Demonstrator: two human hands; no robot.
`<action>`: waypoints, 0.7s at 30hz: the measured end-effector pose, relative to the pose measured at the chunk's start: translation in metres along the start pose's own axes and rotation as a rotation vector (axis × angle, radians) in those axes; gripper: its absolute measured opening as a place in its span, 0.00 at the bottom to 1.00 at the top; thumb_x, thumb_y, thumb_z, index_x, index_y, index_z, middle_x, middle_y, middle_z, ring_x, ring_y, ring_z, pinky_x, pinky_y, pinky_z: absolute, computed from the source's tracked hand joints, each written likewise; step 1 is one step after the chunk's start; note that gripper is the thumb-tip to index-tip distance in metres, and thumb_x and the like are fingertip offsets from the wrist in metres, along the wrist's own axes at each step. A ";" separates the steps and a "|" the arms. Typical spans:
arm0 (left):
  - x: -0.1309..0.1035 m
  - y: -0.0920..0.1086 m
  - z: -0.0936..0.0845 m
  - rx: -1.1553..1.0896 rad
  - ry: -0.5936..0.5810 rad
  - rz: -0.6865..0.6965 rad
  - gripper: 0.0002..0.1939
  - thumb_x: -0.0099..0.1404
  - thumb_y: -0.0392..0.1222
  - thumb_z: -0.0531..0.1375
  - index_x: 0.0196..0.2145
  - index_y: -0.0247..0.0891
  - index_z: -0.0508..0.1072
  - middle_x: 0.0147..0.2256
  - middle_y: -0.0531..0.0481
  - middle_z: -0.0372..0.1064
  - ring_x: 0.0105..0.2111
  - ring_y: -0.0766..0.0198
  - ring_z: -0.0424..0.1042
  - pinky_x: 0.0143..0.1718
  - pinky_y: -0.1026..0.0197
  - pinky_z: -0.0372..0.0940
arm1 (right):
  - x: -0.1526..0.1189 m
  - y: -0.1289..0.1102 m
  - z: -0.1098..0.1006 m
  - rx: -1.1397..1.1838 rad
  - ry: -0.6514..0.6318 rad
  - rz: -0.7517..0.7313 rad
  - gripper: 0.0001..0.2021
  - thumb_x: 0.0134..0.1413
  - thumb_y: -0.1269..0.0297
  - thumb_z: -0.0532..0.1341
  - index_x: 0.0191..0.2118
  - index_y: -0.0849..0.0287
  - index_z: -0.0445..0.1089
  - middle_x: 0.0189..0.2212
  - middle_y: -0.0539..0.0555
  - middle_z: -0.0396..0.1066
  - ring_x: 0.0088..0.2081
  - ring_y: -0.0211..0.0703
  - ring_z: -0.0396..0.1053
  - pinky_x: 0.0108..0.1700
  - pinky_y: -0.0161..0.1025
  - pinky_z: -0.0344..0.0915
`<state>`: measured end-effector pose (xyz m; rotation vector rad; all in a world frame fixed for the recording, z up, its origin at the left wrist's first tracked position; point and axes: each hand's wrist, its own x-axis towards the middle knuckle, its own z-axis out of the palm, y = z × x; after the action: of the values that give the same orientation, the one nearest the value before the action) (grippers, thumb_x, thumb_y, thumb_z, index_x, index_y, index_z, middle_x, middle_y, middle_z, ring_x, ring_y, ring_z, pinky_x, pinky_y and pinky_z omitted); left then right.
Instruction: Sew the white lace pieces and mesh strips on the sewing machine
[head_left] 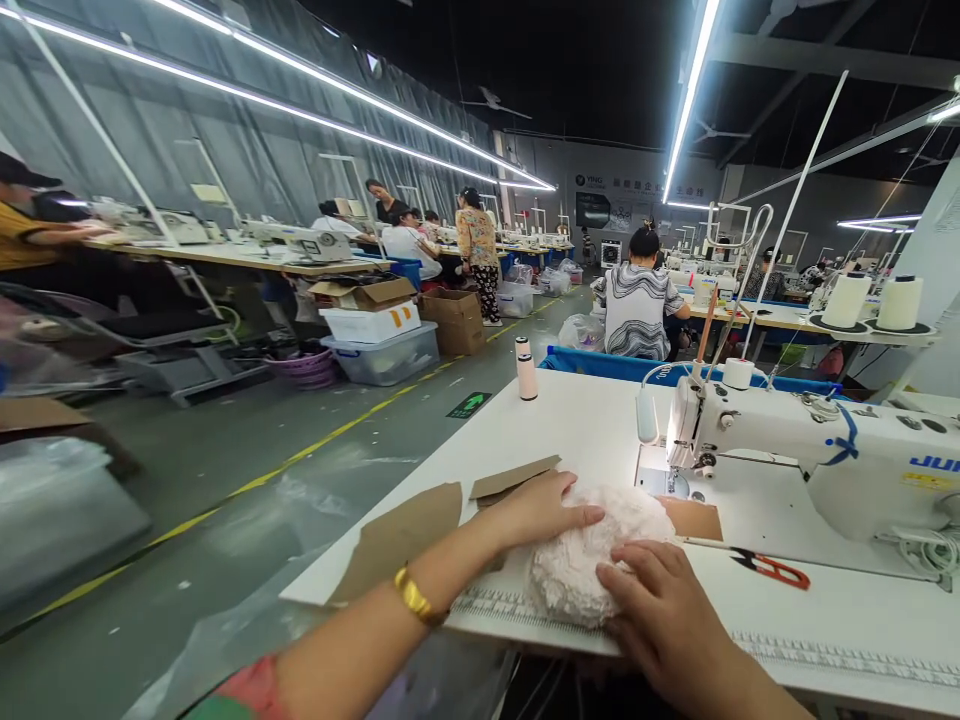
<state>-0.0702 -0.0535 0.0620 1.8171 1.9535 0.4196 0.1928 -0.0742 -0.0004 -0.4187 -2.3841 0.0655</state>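
A bundle of white fluffy fabric [577, 560] lies on the front part of the white sewing table, left of the needle area. My left hand [544, 505] grips its far left side, thumb over the top and fingertips partly hidden behind it. With curled fingers, my right hand [652, 595] holds the near right side at the table's front edge; its thumb is hidden. The sewing machine [750, 430] stands behind and to the right, its lamp lighting the needle plate. Red-handled thread snips [772, 568] lie right of the bundle.
Brown card pieces [405, 535] lie left of my left arm. Two thread cones [527, 375] stand near the table's far left corner. A printed measuring scale [840, 655] runs along the front edge. Co-workers sit farther back, one in a patterned top [637, 310].
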 end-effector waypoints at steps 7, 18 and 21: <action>0.009 0.018 -0.009 -0.095 -0.283 -0.171 0.35 0.41 0.69 0.74 0.37 0.38 0.80 0.45 0.41 0.83 0.47 0.41 0.80 0.45 0.52 0.72 | -0.012 -0.001 0.002 -0.033 0.035 0.000 0.20 0.65 0.77 0.56 0.59 0.55 0.68 0.53 0.63 0.76 0.53 0.57 0.74 0.52 0.54 0.76; -0.009 0.042 0.004 -0.463 -0.420 -0.256 0.27 0.43 0.57 0.77 0.38 0.38 0.82 0.39 0.45 0.84 0.43 0.43 0.82 0.42 0.52 0.75 | -0.020 -0.001 0.002 -0.010 0.044 0.026 0.22 0.63 0.80 0.54 0.58 0.56 0.69 0.51 0.63 0.74 0.52 0.57 0.73 0.51 0.54 0.77; -0.008 0.037 0.011 -0.584 -0.423 -0.246 0.27 0.44 0.55 0.77 0.39 0.38 0.82 0.35 0.45 0.83 0.39 0.43 0.82 0.40 0.49 0.76 | -0.020 0.000 0.003 -0.011 0.052 0.021 0.22 0.62 0.80 0.54 0.57 0.56 0.70 0.51 0.63 0.74 0.51 0.57 0.73 0.51 0.54 0.77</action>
<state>-0.0327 -0.0592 0.0724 1.1668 1.5264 0.4256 0.2046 -0.0804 -0.0160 -0.4451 -2.3305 0.0509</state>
